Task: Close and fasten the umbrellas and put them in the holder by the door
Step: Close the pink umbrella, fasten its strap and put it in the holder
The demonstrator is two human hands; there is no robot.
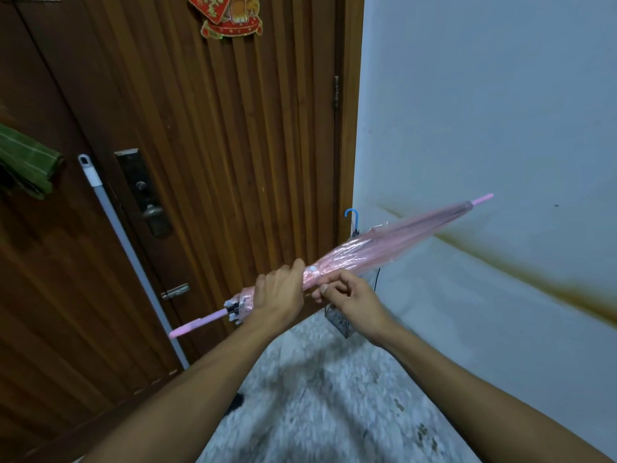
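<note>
A folded pink see-through umbrella [384, 243] lies slanted across the middle, its tip up right toward the wall and its pink handle end down left. My left hand [278, 292] grips the bunched canopy near the handle end. Just to its right, my right hand [350, 297] pinches something small against the canopy, probably the strap; the strap itself is hard to make out. Behind the umbrella, in the corner by the door, stands a clear holder [339, 320] with a blue hooked umbrella handle [352, 217] rising from it.
The brown slatted door [217, 145] with a lock plate fills the left. A grey mop pole [133, 259] leans against it. Green fabric [26, 162] hangs at the far left. A white wall with a brown stain is on the right, speckled floor below.
</note>
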